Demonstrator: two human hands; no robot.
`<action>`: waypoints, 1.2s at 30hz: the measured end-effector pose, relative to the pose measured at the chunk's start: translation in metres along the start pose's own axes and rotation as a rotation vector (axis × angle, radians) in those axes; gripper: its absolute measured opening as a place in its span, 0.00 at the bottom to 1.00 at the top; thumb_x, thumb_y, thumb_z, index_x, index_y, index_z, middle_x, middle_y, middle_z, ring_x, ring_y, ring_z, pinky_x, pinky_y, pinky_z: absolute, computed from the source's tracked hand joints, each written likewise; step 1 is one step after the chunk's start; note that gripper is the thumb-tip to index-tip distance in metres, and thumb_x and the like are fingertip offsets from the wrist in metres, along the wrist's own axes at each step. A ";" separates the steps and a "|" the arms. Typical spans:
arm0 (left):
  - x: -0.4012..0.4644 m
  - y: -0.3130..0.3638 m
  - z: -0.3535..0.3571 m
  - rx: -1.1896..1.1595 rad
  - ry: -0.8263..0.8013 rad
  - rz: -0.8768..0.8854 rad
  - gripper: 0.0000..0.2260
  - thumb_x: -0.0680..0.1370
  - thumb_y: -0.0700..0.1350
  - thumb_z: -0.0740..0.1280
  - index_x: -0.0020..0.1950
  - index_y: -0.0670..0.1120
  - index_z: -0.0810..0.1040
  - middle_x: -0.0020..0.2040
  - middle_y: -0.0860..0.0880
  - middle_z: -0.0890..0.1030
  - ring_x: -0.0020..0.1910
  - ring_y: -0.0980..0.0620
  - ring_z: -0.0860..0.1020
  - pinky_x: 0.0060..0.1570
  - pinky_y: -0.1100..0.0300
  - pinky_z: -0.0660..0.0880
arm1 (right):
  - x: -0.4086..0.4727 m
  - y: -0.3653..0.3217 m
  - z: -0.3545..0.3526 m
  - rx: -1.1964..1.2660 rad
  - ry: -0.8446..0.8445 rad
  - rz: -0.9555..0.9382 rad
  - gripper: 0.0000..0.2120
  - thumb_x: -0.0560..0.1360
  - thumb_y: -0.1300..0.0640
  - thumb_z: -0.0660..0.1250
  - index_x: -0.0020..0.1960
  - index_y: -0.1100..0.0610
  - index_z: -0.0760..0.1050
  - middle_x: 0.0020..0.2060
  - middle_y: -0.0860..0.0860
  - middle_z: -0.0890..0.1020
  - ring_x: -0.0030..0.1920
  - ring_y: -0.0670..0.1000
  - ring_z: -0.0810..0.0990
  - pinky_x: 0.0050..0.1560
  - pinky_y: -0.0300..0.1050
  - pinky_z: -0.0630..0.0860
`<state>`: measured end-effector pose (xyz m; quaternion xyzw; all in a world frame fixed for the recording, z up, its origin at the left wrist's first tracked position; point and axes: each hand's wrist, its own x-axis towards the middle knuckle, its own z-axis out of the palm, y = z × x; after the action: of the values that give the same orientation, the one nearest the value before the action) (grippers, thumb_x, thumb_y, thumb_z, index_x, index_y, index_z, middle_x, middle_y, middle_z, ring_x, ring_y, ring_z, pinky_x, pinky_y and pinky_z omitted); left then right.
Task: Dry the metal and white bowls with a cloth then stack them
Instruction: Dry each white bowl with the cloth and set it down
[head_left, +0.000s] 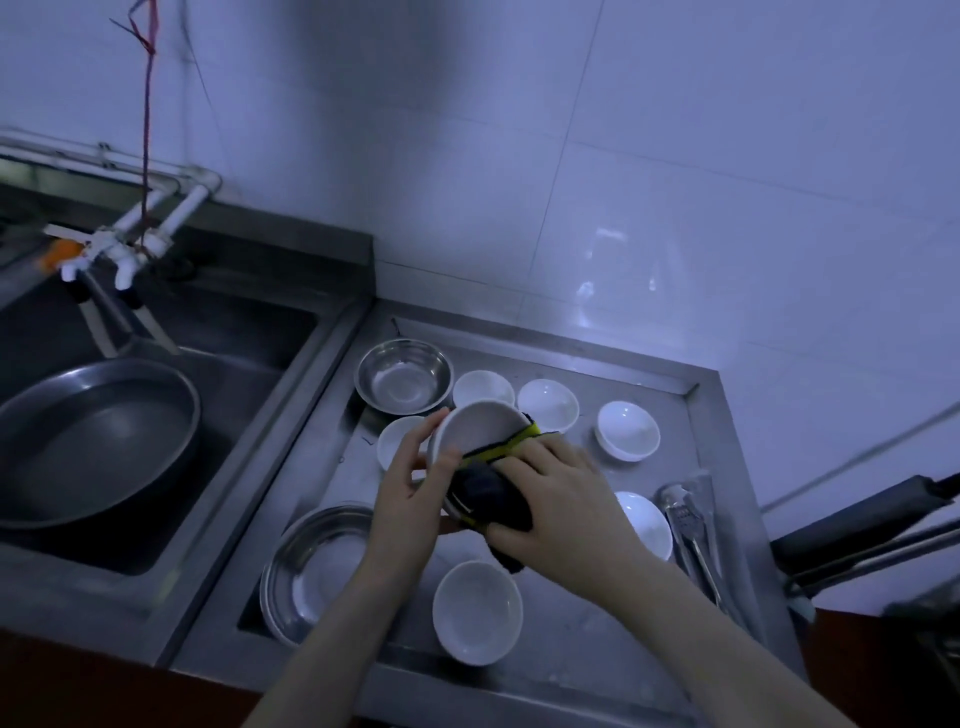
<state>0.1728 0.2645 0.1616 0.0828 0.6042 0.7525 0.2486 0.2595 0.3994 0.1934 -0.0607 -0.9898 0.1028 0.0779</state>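
The left hand (415, 483) holds a white bowl (475, 428) tilted on edge above the steel tray (675, 387), thumb and fingers curled round its left rim. The right hand (558, 506) grips a dark cloth (491, 493) with a yellow-green edge and presses it against the bowl's right and near side — the fingers are wrapped over the bunched fabric.

This looks like the wiping step for one white bowl, with most of the job not yet done. In the tray lie other white bowls: one at the near edge (478, 612), one at the right beside the tongs (647, 524), three along the far row (483, 387) (549, 404) (627, 430), and one partly hidden behind the left hand (397, 441). A small metal bowl (404, 375) sits at the far left corner, and a larger metal bowl (311, 569) lies at the near left, partly covered by the left forearm. No stack of white bowls shows yet. Whether the large metal bowl is one or several nested, I cannot tell.

The next move, as I judge it, calls for turning the bowl in the left hand so the cloth reaches the whole rim and inside, then setting it down on a bare spot to begin a stack — a wet glazed bowl may slip, so a firm hold matters.

To the left, a dark pan (98, 441) rests in the sink (291, 358) under white taps (124, 254).
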 end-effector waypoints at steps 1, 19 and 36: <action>0.000 0.001 0.005 -0.013 0.023 -0.003 0.13 0.81 0.46 0.65 0.62 0.62 0.76 0.58 0.46 0.79 0.52 0.47 0.83 0.38 0.51 0.82 | -0.006 0.004 0.000 -0.008 0.089 0.037 0.21 0.64 0.37 0.65 0.48 0.52 0.78 0.44 0.46 0.79 0.50 0.53 0.75 0.53 0.51 0.75; -0.011 -0.011 0.061 0.019 0.050 0.096 0.12 0.81 0.46 0.64 0.64 0.57 0.76 0.47 0.60 0.83 0.49 0.55 0.83 0.49 0.56 0.80 | -0.033 0.032 -0.021 0.661 -0.284 0.165 0.18 0.77 0.38 0.55 0.62 0.43 0.70 0.56 0.45 0.79 0.57 0.44 0.74 0.60 0.45 0.71; -0.006 -0.011 0.058 0.101 0.058 0.083 0.15 0.80 0.44 0.66 0.63 0.62 0.77 0.56 0.46 0.80 0.49 0.52 0.83 0.45 0.57 0.80 | -0.021 0.042 -0.013 0.140 -0.069 0.081 0.26 0.79 0.47 0.41 0.49 0.54 0.77 0.49 0.49 0.82 0.54 0.49 0.75 0.56 0.39 0.62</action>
<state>0.2060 0.3140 0.1668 0.0983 0.6442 0.7329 0.1954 0.2869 0.4395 0.1943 -0.0913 -0.9790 0.1768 0.0434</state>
